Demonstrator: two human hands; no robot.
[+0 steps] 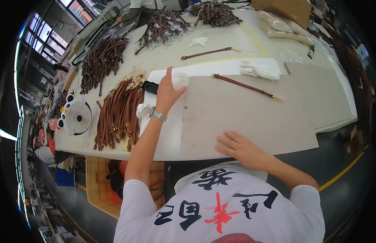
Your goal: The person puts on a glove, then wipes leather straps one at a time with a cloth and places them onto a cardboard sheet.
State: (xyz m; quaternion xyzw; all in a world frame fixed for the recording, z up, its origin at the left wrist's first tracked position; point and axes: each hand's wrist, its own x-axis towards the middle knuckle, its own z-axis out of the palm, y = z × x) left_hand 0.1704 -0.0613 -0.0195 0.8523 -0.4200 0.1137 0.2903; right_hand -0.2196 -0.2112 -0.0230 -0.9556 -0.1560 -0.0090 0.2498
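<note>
Fan (79, 117), white, with black ear-like trim, stands at the left end of the table (224, 34). Cardboard box (283, 9) sits at the far edge; filled plastic bags (277, 27) lie just before it, contents indistinct. A person in a white top (144, 4) is partly visible beyond the table. Below: orange-yellow crate (92, 186) holding dark and red articles. Blue bin (65, 177) on the floor, left. Yellow floor line (338, 177) at right. Windows (42, 34) at upper left.
</note>
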